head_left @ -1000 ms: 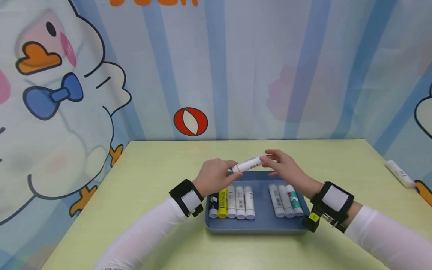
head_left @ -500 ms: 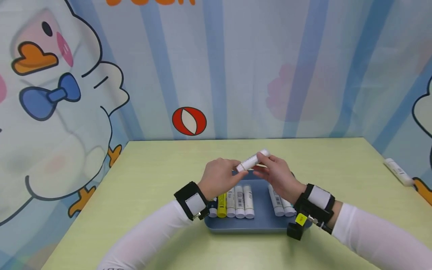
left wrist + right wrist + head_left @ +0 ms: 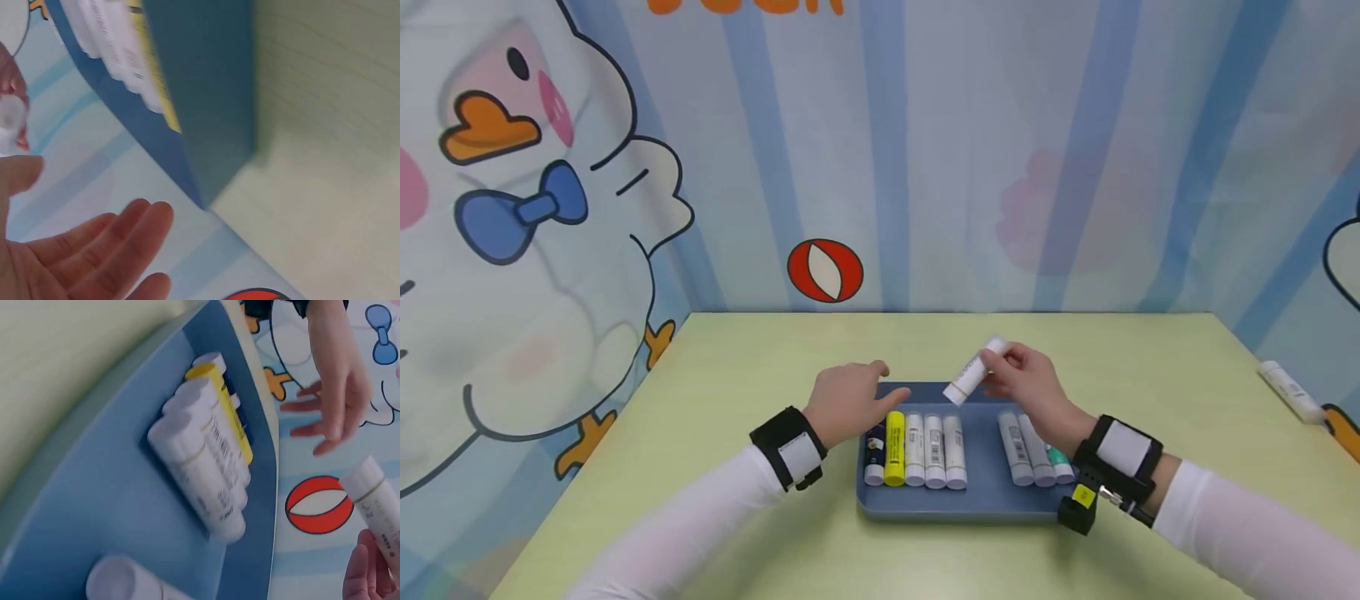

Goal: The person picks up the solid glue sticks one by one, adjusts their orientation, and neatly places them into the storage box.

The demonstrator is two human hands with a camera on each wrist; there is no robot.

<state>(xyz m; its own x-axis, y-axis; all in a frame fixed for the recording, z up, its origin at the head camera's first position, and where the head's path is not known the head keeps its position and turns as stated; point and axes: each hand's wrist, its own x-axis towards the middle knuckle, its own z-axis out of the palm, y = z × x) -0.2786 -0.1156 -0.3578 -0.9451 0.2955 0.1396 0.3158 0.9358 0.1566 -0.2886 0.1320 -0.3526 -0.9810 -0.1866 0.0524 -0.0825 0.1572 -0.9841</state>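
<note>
My right hand (image 3: 1030,387) holds a white glue stick (image 3: 973,372) tilted between thumb and fingers, above the back of the blue-grey tray (image 3: 983,446). My left hand (image 3: 848,402) hovers over the tray's left back corner, fingers spread, with nothing in it. Side by side on the tray's left lie a navy glue stick (image 3: 875,457), a yellow glue stick (image 3: 895,450) and three white ones (image 3: 934,450). Two white glue sticks (image 3: 1015,450) and a green-and-white one (image 3: 1061,465) lie on its right, the last partly hidden by my right hand and wrist.
The tray stands on a pale yellow-green table (image 3: 775,350). Another white tube (image 3: 1290,390) lies along the table's right edge. A printed cloth backdrop (image 3: 955,167) with cartoon ducks and a red ball rises behind the table.
My left hand has let go of the white glue stick and moved left. The right hand has taken it from the other end and now holds it alone, tilted more steeply.
</note>
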